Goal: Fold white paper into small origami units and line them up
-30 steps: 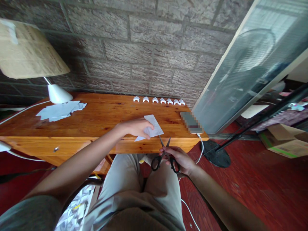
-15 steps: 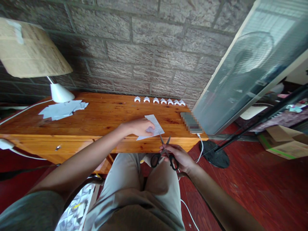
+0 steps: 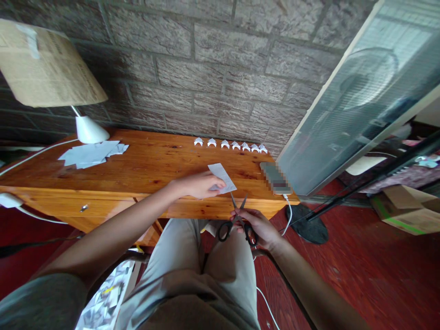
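My left hand pinches a white paper sheet and holds it over the front edge of the wooden desk. Just below and to the right, my right hand grips black scissors by their handles. The blades are parted and point up toward the paper's lower corner, a short gap away. A row of several small folded white paper shapes stands along the desk's back edge.
A lamp with a white base stands at the back left beside a pile of white sheets. A phone with a white cable lies at the desk's right end. A fan's stand and base rest on the red floor.
My left hand has drawn the paper slightly nearer the desk's front edge and more of it is covered. The scissors have risen a little toward the paper.
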{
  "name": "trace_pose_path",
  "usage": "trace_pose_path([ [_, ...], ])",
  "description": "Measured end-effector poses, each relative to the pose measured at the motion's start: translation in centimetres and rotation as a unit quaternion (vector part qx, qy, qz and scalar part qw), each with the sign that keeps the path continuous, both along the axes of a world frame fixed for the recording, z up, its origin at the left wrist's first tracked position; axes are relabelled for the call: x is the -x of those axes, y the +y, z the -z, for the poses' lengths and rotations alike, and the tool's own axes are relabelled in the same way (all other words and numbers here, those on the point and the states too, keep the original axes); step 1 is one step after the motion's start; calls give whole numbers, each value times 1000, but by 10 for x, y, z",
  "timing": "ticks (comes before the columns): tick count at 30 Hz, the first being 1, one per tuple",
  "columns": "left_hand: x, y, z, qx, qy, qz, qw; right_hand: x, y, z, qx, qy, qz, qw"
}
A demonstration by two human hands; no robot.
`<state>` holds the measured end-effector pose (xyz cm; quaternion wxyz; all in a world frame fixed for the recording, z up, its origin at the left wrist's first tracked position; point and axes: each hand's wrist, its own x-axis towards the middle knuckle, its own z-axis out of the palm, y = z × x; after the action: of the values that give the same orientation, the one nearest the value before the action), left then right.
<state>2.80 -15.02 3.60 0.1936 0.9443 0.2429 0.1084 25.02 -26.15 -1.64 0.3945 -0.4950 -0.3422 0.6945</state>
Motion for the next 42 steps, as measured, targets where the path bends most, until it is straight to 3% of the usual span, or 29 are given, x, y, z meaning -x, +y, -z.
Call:
trace_pose_path([
  [7,-10,-4,8,-84,17,-93,992,0,2,1,19,-16,11,1000],
  [12,-20,-9,9,-104,27,-103,989,1,2,2,22,-4,35,999],
  [29,-5,-10,-2,-44,39,-46,997,3,-5,-13,34,19,44,998],
  [35,2,-5,3,-46,48,-41,997,2,-8,-19,33,6,53,998],
  [42,5,-4,8,-4,-25,-6,1000,5,-9,-18,32,-1,45,998],
])
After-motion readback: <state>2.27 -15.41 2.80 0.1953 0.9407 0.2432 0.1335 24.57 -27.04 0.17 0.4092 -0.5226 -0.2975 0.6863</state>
